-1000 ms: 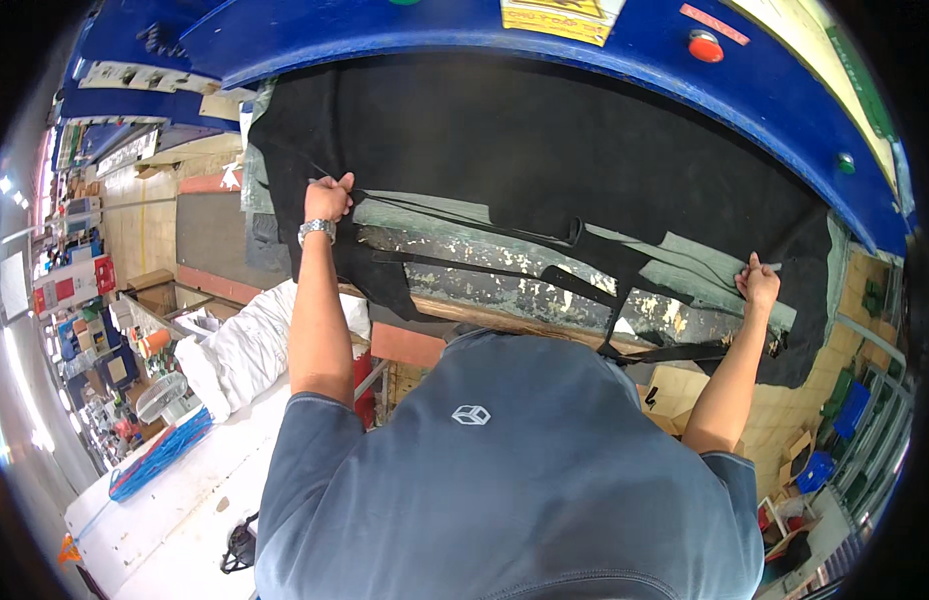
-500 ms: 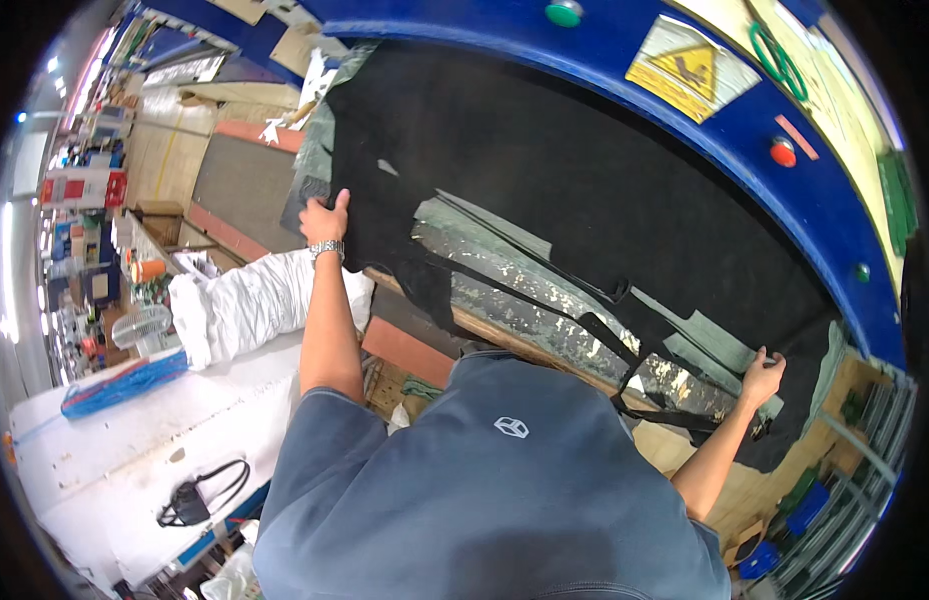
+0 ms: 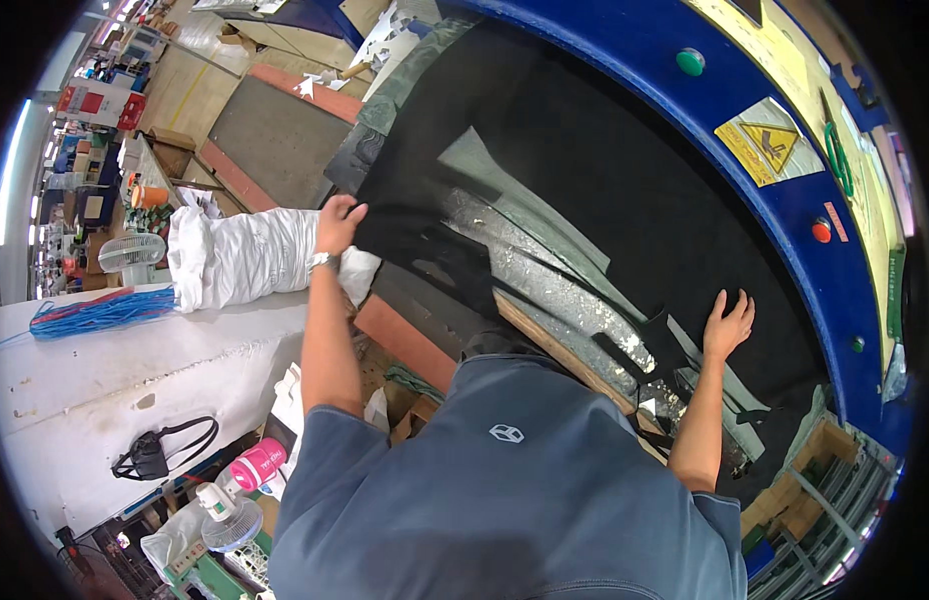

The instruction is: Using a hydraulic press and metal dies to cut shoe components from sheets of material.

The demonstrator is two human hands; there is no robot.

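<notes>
A large sheet of black fabric (image 3: 605,150) with cut-out gaps covers the work surface of a blue machine. My left hand (image 3: 339,222) pinches the sheet at its left edge, by the end of a white wrapped roll. On the right, my right hand (image 3: 728,325) rests on the fabric with its fingers spread, holding nothing. Through the gaps show grey-green material (image 3: 530,205) and a worn, speckled grey board (image 3: 555,293) with a wooden front edge. Loose black strips hang across the board near my body.
The blue machine frame (image 3: 645,75) curves along the far side, with a green button (image 3: 691,62), a red button (image 3: 822,230) and a yellow warning sign (image 3: 770,142). To the left, a white roll (image 3: 250,258) and a black bag (image 3: 150,452) lie on a white table (image 3: 60,375).
My view has turned to the right. My right hand has left the sheet's near right edge and moved farther in over the fabric. My left hand stays at the left edge.
</notes>
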